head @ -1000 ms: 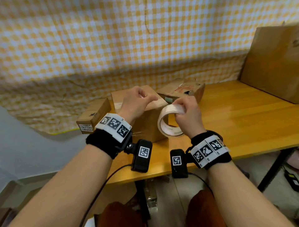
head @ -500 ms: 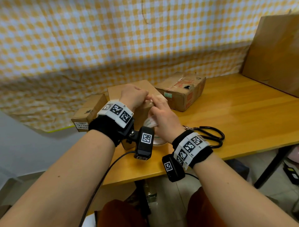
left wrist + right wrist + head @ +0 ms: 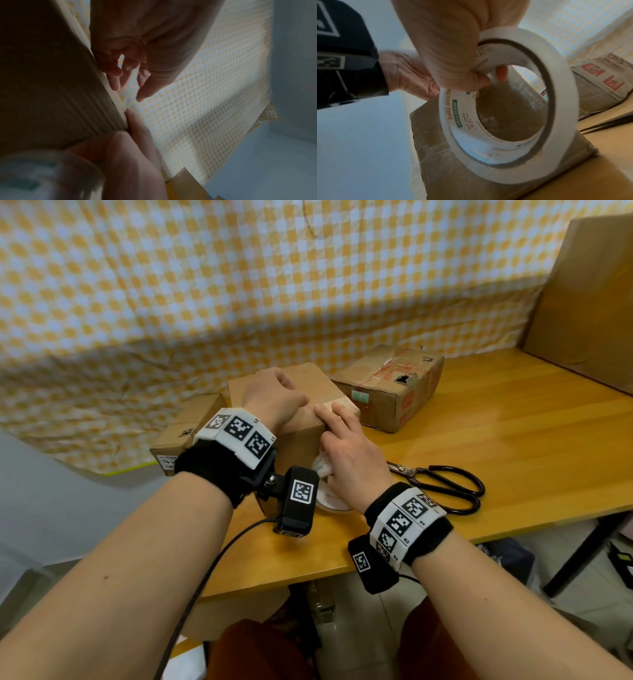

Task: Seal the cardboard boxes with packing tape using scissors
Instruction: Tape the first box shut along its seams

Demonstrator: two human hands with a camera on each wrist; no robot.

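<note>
Cardboard, brown and plain, makes up the small box (image 3: 186, 428) at the far left of the table (image 3: 513, 440), its label partly cut off by the left wrist. Next stands the middle box (image 3: 291, 440), a pale tape strip (image 3: 337, 407) on its top. The left hand (image 3: 274, 398) rests on that top, fingers (image 3: 114, 79) loosely curled (whether they pinch anything is hard to tell). The right hand (image 3: 346, 453) presses its extended forefinger on the strip while the other fingers (image 3: 501, 73) hook through the white tape roll (image 3: 505, 108), mostly hidden in the head view. Further right sits a worn box (image 3: 394, 392), then black scissors (image 3: 442, 486) lying flat.
</note>
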